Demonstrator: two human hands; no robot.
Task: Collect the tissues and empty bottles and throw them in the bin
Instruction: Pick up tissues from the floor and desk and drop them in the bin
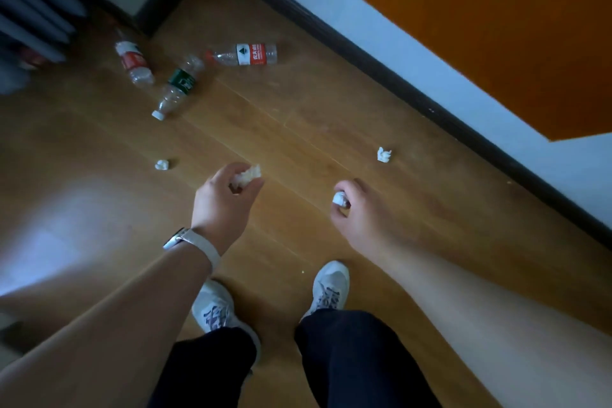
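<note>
Over wooden floor [298,116], both hands low, backs up. Left hand [225,199]: fingers curled round crumpled tissue [247,175], which pokes out past the fingertips; watch [185,240] on that wrist. Right hand [361,209]: curled too, gripping small tissue wad [339,199] at its thumb side. Loose tissue [161,164] on floor left of left hand, untouched. Second loose tissue [383,154] ahead of right hand, slightly to its right, near dark baseboard [397,83]. Three bottles lie on their sides well ahead of left hand: green-label bottle [177,86] nearest, white cap toward the hand; red-label bottle [246,54] beyond it, to the right; second red-label bottle [134,61] beyond, to the left. White sneakers [331,285] under both hands.
</note>
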